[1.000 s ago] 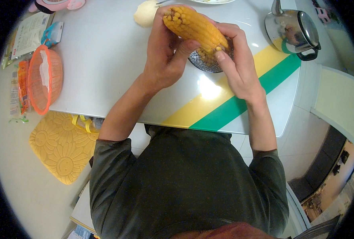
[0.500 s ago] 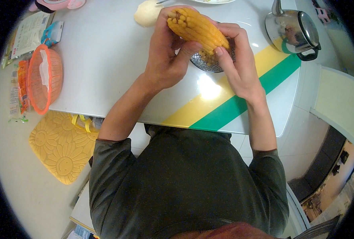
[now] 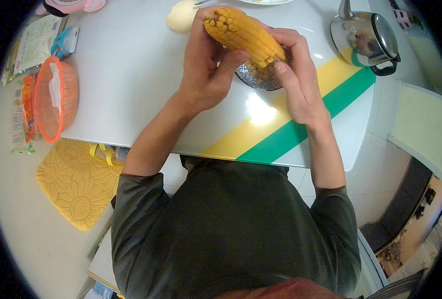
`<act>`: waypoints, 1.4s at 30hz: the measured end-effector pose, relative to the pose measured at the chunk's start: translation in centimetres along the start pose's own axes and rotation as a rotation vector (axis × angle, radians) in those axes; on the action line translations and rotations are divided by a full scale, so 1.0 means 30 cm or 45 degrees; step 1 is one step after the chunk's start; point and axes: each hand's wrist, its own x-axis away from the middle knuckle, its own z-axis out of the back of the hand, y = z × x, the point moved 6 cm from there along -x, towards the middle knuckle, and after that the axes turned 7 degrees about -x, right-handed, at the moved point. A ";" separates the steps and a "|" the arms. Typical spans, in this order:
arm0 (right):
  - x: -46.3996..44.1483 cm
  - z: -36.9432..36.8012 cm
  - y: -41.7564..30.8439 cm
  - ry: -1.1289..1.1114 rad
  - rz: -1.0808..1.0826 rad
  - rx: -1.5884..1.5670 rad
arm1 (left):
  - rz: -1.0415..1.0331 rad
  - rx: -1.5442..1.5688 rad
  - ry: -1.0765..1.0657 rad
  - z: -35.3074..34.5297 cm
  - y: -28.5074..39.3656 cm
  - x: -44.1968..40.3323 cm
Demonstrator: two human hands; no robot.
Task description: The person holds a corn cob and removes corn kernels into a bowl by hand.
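A yellow corn cob [image 3: 243, 36] is held between my two hands above the table, slanting from upper left down to the right. My left hand [image 3: 207, 74] wraps round its left side, with the thumb along the underside. At the lower right end, my right hand [image 3: 300, 74] grips the cob, its thumb pressed against the kernels there. Beneath the cob is a bowl [image 3: 257, 82] with a dark net pattern, partly hidden by my hands and the cob. Loose kernels [image 3: 261, 72] lie inside it.
A pale round bun [image 3: 181, 17] and a plate [image 3: 265, 1] lie at the far side. At right stands a metal kettle [image 3: 363, 40] with a black handle. An orange plastic basket [image 3: 69, 97] and food packets [image 3: 39, 45] are at left. The table's near edge [image 3: 196, 155] is close to my body.
The cob has shifted slightly left and tilted a little in my hands. My right thumb has moved slightly toward the cob's lower right end.
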 end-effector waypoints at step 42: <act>0.003 -0.010 0.012 0.046 -0.074 -0.069 | -0.012 -0.018 -0.025 -0.007 0.009 0.002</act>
